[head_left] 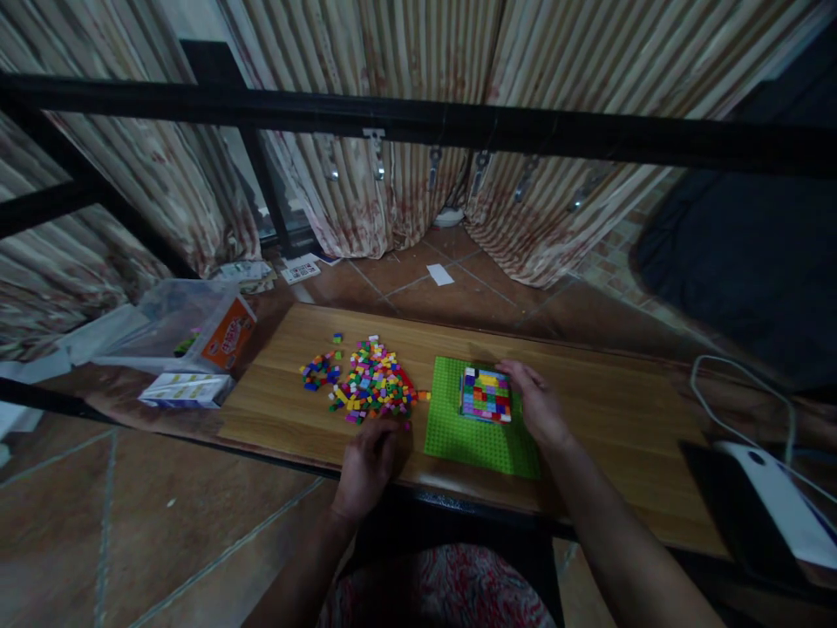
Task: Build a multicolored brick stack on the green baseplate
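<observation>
A green studded baseplate (451,436) lies on the wooden tabletop, bearing a low square block build (485,397) of many-coloured toy bricks. At the build's far right corner is my right hand (541,406), its fingers bent together; anything between the fingertips is too small to make out. My left hand (367,460) is curled closed at the near edge of a loose brick pile (376,379), left of the baseplate. Whatever its fingers may hold is hidden. A smaller cluster of mostly blue and orange bricks (319,372) sits left of the pile.
The wooden table (275,384) has a clear plastic bin (176,323) with an orange label and a white box (187,390) beyond its left end. A white device (775,497) with a cable lies at the right. A dark metal bar (418,118) crosses before the striped curtains.
</observation>
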A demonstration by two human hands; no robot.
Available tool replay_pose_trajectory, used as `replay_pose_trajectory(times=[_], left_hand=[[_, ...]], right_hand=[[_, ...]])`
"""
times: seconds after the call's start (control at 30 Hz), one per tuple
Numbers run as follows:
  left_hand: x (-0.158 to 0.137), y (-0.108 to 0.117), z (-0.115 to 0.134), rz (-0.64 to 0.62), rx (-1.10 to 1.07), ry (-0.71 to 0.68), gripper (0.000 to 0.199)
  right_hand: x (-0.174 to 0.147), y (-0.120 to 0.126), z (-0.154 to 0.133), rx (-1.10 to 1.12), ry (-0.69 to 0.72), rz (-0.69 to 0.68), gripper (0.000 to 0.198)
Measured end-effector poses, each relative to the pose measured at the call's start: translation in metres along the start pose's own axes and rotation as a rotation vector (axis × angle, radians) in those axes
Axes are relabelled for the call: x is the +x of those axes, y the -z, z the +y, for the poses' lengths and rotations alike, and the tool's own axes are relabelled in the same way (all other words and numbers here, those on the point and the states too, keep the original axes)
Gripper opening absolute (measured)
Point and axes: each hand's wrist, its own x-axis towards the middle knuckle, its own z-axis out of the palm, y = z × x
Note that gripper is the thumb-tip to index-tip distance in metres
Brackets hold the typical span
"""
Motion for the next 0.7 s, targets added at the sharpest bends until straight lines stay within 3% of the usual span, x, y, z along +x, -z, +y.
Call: replay_pose_trajectory(times=[0.2,0.4,0.53,0.7], left_hand=[[-0.003,0.039,-0.012,0.173,0.034,0.026,0.02],[0.006,0.085,-0.053,0.415,0.409,0.227,0.022],[0.026,0.104,-0.073,0.44,0.593,0.214,0.031],[0.057,0.106,-0.096,0.385,0.706,0.165,0.042]], right_hand=[[-0.016,0.011,-0.01,0.1,0.029,0.238,0.032],[-0.071,0.008,-0.021,-0.122,0.13,0.283,0.027],[-0.115,-0.011,-0.021,-0.287,0.161,0.035,0.025],[-0.146,-0.045,-0.011,-0.419,0.24,-0.227,0.022]])
